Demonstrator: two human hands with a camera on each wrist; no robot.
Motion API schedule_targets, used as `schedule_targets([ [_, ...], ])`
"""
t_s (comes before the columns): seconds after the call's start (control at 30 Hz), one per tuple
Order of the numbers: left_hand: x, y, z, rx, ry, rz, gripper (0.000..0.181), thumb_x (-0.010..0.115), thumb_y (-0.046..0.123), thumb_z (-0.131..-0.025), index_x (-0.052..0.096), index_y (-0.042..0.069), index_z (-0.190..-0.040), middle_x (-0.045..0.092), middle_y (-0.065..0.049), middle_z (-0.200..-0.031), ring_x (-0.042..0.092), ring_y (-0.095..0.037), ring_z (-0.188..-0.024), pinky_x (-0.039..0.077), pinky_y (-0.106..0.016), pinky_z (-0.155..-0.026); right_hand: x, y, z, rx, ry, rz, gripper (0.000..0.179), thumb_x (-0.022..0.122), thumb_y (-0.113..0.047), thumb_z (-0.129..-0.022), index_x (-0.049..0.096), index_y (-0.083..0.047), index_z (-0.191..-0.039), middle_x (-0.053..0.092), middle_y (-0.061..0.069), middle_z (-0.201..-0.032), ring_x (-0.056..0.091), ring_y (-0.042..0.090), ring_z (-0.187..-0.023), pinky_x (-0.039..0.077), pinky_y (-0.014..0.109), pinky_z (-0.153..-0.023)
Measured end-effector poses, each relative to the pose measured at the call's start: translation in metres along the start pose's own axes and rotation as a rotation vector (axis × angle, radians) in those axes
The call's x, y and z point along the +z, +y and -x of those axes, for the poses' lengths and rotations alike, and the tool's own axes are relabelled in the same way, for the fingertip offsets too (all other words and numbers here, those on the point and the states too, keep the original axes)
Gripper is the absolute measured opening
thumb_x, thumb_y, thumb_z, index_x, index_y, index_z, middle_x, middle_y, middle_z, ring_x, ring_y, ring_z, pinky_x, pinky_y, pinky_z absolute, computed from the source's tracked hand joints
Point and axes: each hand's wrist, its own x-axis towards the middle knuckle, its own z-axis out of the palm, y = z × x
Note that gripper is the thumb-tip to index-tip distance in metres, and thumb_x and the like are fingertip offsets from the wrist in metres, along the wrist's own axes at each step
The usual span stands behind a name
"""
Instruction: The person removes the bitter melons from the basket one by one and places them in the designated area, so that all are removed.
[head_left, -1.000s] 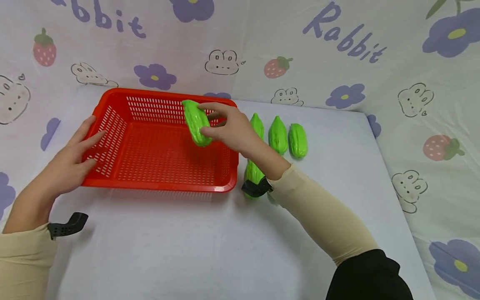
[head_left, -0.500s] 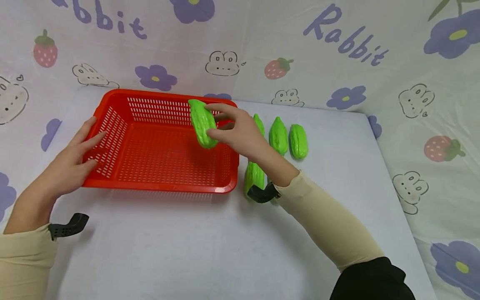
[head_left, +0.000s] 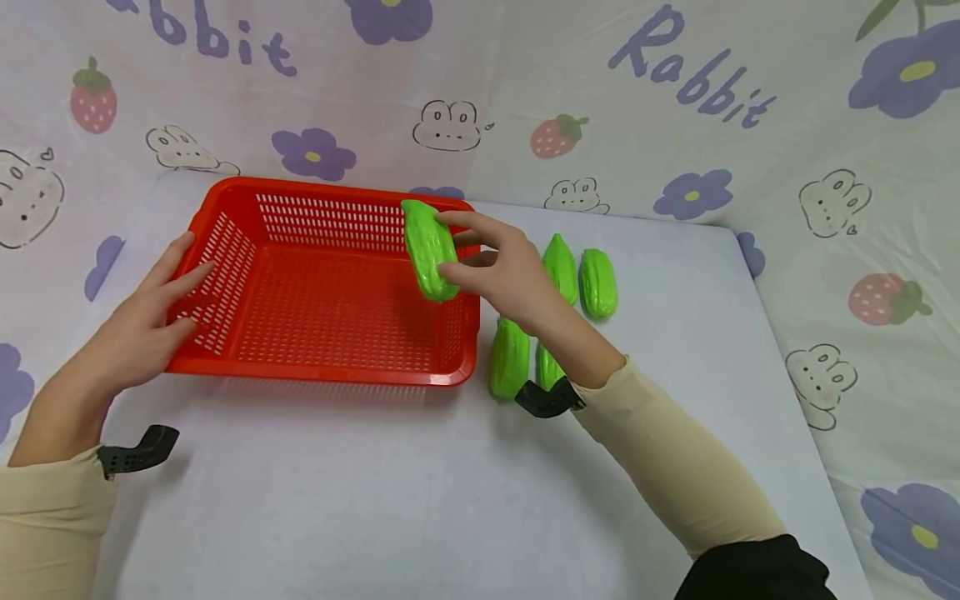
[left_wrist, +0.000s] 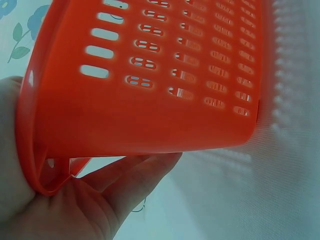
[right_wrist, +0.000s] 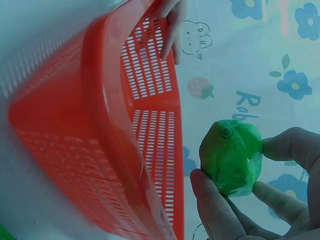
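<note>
My right hand (head_left: 506, 271) holds a green ridged bitter melon (head_left: 430, 250) between thumb and fingers, above the right end of a red plastic basket (head_left: 337, 372). In the right wrist view, the melon (right_wrist: 232, 157) is seen end-on, pinched by the fingertips and apart from the basket (right_wrist: 112, 90). At the basket's left end, my left hand (head_left: 142, 333) grips the rim, its fingers reaching over the edge. The left wrist view has this rim between parts of the hand (left_wrist: 85, 210), against the slotted outer wall (left_wrist: 130, 115). Nothing shows inside the basket.
Several more bitter melons lie right of the basket on the white table (head_left: 360, 500): a back one (head_left: 597, 283), another beside it (head_left: 558, 267), and a front one (head_left: 510, 358). My right forearm partly covers a further melon (head_left: 547, 367). A printed cloth (head_left: 495, 75) hangs behind.
My right hand has moved to the right with the bitter melon, from over the basket's middle-right toward its right rim. My left hand and the basket stay in place.
</note>
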Motion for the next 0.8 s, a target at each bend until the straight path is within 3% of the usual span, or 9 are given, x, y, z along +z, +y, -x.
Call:
schedule_targets([
  [0.03,0.000,0.000,0.000,-0.004,0.000,-0.006,0.074,0.051,-0.006,-0.103,0.022,0.003,-0.172,-0.015,0.006,-0.181,-0.007,-0.034,-0.166,0.028,-0.007,-0.097,-0.001,0.000,0.001,0.004,0.001,-0.005,0.054,0.077,-0.018,-0.096,0.067,-0.024,-0.149,0.068,0.007,-0.131,0.071,0.029,-0.107,0.062,0.042,-0.086],
  [0.23,0.000,0.002,0.000,-0.004,0.000,-0.011,0.074,0.051,-0.006,-0.103,0.023,0.003,-0.171,-0.015,0.006,-0.181,-0.005,-0.036,-0.166,0.032,-0.009,-0.096,-0.003,0.003,0.004,0.006,0.016,0.006,0.055,0.078,-0.019,-0.096,0.067,-0.025,-0.150,0.068,0.004,-0.131,0.071,0.027,-0.106,0.063,0.042,-0.084],
  [0.3,0.000,0.002,0.000,0.001,0.001,-0.010,0.074,0.051,-0.006,-0.103,0.023,0.002,-0.171,-0.014,0.006,-0.181,-0.005,-0.036,-0.166,0.029,-0.003,-0.089,-0.003,0.004,0.005,0.004,0.023,0.008,0.055,0.078,-0.019,-0.096,0.067,-0.026,-0.150,0.069,0.003,-0.131,0.072,0.027,-0.105,0.063,0.042,-0.084],
  [0.37,0.000,0.002,0.000,-0.001,0.001,-0.011,0.074,0.051,-0.006,-0.103,0.023,0.002,-0.171,-0.014,0.007,-0.181,-0.005,-0.036,-0.166,0.029,-0.005,-0.092,-0.004,0.004,0.007,0.005,0.026,0.010,0.055,0.078,-0.020,-0.096,0.067,-0.026,-0.150,0.069,0.002,-0.131,0.072,0.026,-0.104,0.063,0.043,-0.084],
  [0.43,0.000,0.003,-0.001,-0.008,0.001,-0.017,0.074,0.050,-0.005,-0.103,0.023,0.003,-0.171,-0.014,0.008,-0.181,-0.005,-0.034,-0.166,0.032,-0.013,-0.100,-0.005,0.004,0.008,0.004,0.027,0.009,0.055,0.078,-0.020,-0.096,0.067,-0.027,-0.150,0.068,0.002,-0.131,0.072,0.026,-0.104,0.063,0.044,-0.085],
  [0.5,-0.001,0.002,-0.001,-0.009,0.002,-0.014,0.073,0.050,-0.006,-0.104,0.022,0.002,-0.171,-0.015,0.007,-0.181,-0.006,-0.035,-0.166,0.038,-0.031,-0.114,-0.005,0.004,0.009,0.002,0.025,0.011,0.055,0.078,-0.022,-0.097,0.067,-0.027,-0.150,0.068,0.003,-0.132,0.073,0.026,-0.104,0.063,0.044,-0.085],
  [0.57,-0.001,0.002,-0.001,-0.010,0.005,-0.016,0.073,0.049,-0.006,-0.104,0.022,0.002,-0.171,-0.015,0.007,-0.181,-0.006,-0.035,-0.166,0.039,-0.050,-0.118,-0.006,0.004,0.010,0.003,0.024,0.008,0.055,0.077,-0.022,-0.097,0.066,-0.027,-0.150,0.068,0.004,-0.133,0.073,0.026,-0.105,0.063,0.044,-0.085],
  [0.67,0.000,0.002,0.000,-0.005,0.012,-0.012,0.073,0.050,-0.007,-0.103,0.023,0.000,-0.171,-0.015,0.006,-0.181,-0.006,-0.035,-0.166,0.038,-0.064,-0.116,-0.008,0.004,0.013,0.006,0.028,0.001,0.056,0.077,-0.023,-0.097,0.066,-0.027,-0.151,0.068,0.004,-0.134,0.073,0.026,-0.104,0.063,0.044,-0.086],
  [0.8,0.002,0.001,0.001,-0.005,0.008,-0.011,0.073,0.051,-0.006,-0.103,0.024,0.001,-0.171,-0.014,0.007,-0.181,-0.005,-0.035,-0.166,0.038,-0.024,-0.110,-0.011,0.007,0.018,0.010,0.038,-0.016,0.056,0.077,-0.021,-0.097,0.066,-0.026,-0.151,0.067,0.006,-0.135,0.074,0.027,-0.104,0.063,0.044,-0.086],
])
